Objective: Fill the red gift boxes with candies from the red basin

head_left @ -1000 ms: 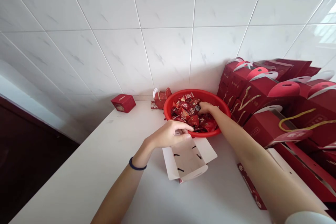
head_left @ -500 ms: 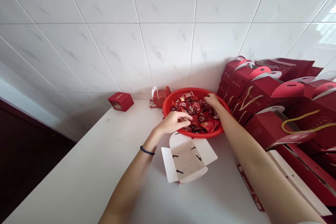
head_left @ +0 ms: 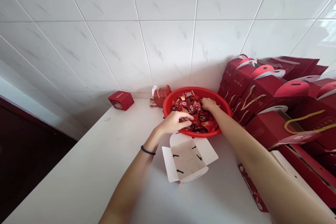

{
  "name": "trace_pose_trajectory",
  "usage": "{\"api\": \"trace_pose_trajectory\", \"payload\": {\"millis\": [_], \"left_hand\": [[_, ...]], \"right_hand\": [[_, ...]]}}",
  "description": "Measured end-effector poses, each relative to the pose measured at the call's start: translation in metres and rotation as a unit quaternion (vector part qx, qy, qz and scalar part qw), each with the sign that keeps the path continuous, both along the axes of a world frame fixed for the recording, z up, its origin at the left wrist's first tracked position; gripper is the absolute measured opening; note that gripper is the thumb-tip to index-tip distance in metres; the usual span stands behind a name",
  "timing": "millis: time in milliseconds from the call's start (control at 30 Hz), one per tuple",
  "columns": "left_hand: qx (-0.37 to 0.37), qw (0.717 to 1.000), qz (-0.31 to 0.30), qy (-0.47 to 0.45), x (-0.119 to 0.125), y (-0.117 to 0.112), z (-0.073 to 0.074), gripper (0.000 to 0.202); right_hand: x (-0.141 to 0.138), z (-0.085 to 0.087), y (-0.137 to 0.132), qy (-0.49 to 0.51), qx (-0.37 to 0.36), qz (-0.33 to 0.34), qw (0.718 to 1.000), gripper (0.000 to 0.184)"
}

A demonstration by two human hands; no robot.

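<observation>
A round red plastic basin (head_left: 223,102) full of small red-wrapped sweets (head_left: 189,105) stands against the wall. My right hand (head_left: 209,105) is down inside it at the right, fingers curled among the sweets; whatever is between the fingertips is hidden. Over the basin's near left rim hovers my left hand (head_left: 176,121), thumb and fingers apart and nothing visible in them. Just below, an open carton (head_left: 189,161) sits on the white tabletop, flaps folded outward, showing its bare white inside and dark slots.
Many dark red gift boxes (head_left: 265,94) with rope handles are stacked on the right. A closed red box (head_left: 121,100) stands at the back left, and a small red handled box (head_left: 160,96) beside the basin. A flat red strip (head_left: 252,187) lies near my right forearm.
My right hand has shifted slightly left and deeper among the sweets, its fingers more curled. The left hand and the open carton stay where they were.
</observation>
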State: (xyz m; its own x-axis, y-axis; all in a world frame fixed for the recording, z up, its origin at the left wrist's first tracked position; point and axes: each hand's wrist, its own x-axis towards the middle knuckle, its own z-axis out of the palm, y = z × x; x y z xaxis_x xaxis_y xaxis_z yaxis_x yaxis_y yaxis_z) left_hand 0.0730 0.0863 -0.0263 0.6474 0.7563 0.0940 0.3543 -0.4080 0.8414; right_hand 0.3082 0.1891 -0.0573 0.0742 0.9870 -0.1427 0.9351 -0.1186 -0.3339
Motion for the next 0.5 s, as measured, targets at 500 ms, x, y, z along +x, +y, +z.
{"api": "trace_pose_trajectory", "payload": {"millis": [500], "left_hand": [[-0.02, 1.0, 0.006, -0.01, 0.001, 0.001, 0.002, 0.024]], "right_hand": [[0.011, 0.052, -0.031, 0.461, 0.118, -0.078, 0.876, 0.026]]}}
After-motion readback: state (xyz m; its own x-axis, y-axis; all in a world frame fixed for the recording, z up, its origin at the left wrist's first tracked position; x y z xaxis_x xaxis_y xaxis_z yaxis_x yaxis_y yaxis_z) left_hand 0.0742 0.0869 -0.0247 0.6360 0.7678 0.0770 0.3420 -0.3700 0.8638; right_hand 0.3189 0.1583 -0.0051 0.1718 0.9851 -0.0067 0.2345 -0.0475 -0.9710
